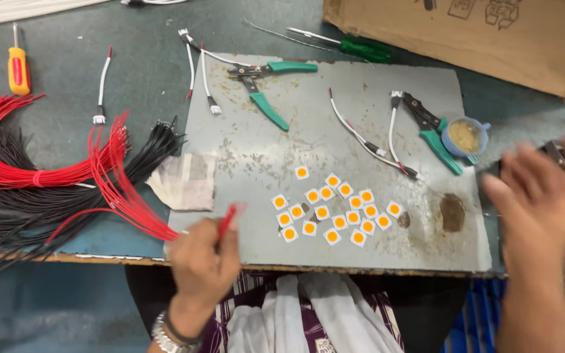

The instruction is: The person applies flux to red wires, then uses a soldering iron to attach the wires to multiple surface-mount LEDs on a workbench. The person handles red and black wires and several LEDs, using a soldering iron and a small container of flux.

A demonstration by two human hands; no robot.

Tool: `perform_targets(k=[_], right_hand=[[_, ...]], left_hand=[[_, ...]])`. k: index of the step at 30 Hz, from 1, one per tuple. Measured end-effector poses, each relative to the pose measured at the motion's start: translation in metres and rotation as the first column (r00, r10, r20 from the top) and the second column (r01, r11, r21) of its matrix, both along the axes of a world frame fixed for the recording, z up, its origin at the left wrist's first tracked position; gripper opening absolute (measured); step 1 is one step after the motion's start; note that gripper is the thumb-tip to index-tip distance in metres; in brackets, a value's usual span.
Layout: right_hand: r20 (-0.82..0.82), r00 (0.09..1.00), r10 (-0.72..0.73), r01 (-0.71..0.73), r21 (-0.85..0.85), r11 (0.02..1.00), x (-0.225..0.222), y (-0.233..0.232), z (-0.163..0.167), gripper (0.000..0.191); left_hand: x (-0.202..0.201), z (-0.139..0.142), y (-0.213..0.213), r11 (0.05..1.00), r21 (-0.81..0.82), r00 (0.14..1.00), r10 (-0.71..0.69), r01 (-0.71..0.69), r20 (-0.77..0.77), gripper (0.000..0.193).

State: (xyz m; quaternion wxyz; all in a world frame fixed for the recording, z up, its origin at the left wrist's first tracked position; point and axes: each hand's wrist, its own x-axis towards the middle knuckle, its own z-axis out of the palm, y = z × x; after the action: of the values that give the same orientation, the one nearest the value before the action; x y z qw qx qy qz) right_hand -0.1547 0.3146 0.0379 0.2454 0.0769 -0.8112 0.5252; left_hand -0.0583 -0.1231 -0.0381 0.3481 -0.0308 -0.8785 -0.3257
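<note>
My left hand (205,260) sits at the near edge of a grey metal plate (374,91) and pinches a short red wire (228,219) that sticks up from its fingers. My right hand (541,199) is blurred at the plate's right edge, fingers spread, holding nothing I can make out. Between the hands, on the plate, lie several small white square chips with orange centres (332,209). Bundles of red wires (109,173) and black wires (27,209) fan out left of my left hand.
Two green-handled pliers (271,98) (434,134), white-red wire leads (367,140), a small blue cup of paste (465,136), a green screwdriver (354,46), an orange screwdriver (17,68), a folded cloth (188,180) and a cardboard box (492,33) are on the bench.
</note>
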Motion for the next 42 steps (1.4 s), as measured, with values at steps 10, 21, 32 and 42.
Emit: perform_targets(k=[10, 21, 32, 42], right_hand=[[-0.025, 0.971, 0.239, -0.133, -0.887, 0.443, 0.105, -0.015, -0.033, 0.067], [-0.034, 0.957, 0.287, -0.147, -0.912, 0.383, 0.114, -0.015, -0.043, 0.055], [-0.237, 0.972, -0.008, -0.167, -0.708, 0.686, 0.118, -0.034, -0.038, 0.043], [-0.039, 0.968, 0.246, -0.229, 0.247, 0.941, 0.091, -0.139, -0.05, 0.041]], left_hand=[[-0.004, 0.037, 0.016, 0.923, 0.154, 0.929, -0.365, 0.354, 0.053, 0.012], [-0.003, 0.032, 0.012, 0.88, 0.273, 0.893, -0.432, 0.388, 0.123, 0.013], [-0.002, 0.035, 0.023, 0.853, 0.162, 0.854, -0.513, 0.496, 0.085, 0.018], [-0.004, 0.033, 0.026, 0.846, 0.026, 0.844, -0.534, 0.533, 0.045, 0.018]])
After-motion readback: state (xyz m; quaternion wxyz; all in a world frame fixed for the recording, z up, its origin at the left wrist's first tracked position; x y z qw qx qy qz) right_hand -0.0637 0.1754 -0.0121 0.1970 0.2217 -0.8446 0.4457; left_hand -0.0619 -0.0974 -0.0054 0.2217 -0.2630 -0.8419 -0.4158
